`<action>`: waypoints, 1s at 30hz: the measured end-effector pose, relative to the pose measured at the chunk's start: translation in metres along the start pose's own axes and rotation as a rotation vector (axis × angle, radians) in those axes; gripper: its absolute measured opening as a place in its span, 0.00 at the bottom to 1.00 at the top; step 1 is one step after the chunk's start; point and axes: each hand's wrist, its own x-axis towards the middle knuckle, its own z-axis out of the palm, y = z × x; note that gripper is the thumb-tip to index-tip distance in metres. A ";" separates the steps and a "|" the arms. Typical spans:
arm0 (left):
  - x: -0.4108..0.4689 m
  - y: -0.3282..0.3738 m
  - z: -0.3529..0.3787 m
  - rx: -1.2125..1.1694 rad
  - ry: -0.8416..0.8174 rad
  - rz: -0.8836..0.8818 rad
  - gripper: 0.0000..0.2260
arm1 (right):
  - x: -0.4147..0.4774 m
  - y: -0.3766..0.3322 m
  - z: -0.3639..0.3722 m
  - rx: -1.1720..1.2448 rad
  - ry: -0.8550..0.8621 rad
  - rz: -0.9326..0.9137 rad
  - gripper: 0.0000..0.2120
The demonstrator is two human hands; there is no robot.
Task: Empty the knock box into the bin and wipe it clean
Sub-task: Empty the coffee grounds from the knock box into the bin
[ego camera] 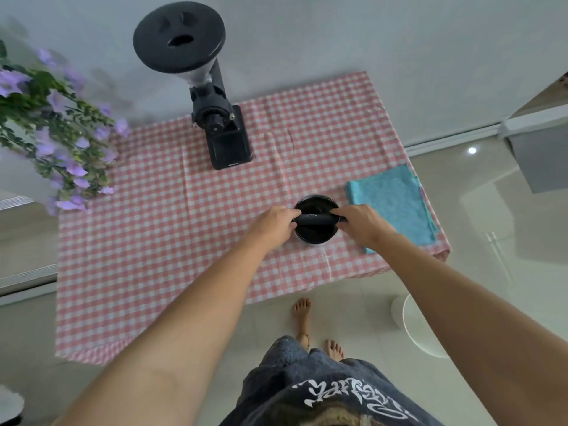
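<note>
Pale wall (338,32), glossy tiled floor (353,309), gingham-covered table (153,241).

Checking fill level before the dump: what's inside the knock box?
The knock box interior looks uniformly dark, possibly grounds, but I cannot tell. The knock bar spans the opening and both hands, left hand and right hand, grip its ends, covering the middle and rim sides.

This looks like a home. A pink gingham tablecloth (184,210) covers a small table bearing a black coffee grinder (215,118), with purple flowers (55,133) at upper left. Bare feet (302,312) stand on pale glossy floor tiles (461,210).
</note>
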 end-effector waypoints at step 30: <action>0.040 0.172 0.049 -0.978 -0.654 -0.254 0.15 | -0.187 0.143 -0.044 0.034 0.266 0.076 0.12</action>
